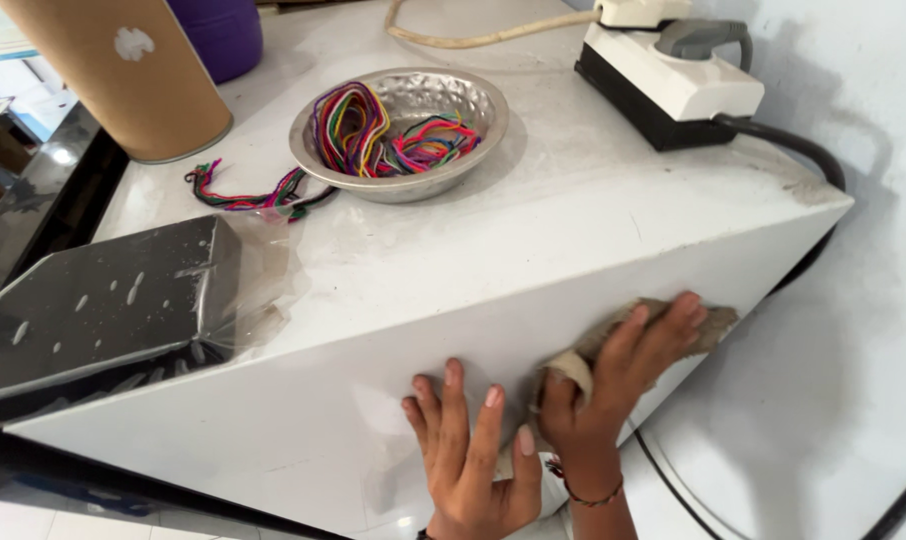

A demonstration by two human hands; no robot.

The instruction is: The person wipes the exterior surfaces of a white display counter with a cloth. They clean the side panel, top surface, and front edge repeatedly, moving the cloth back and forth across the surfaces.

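Note:
My right hand (pixel 613 385) presses a brownish-grey cloth (pixel 713 325) flat against the white front side of a large white box-like appliance (pixel 493 250). My left hand (pixel 468 455) lies flat beside it on the same white side, fingers spread, holding nothing. A thin beaded band circles my right wrist.
On the appliance's top stand a metal bowl (pixel 405 130) of coloured threads, loose threads (pixel 248 192), a brown cardboard cylinder (pixel 123 70), a purple container (pixel 223 35) and a white-and-black device (pixel 673 85) with a thick black cable (pixel 793 145). A black plastic-wrapped panel (pixel 93 305) lies at the left.

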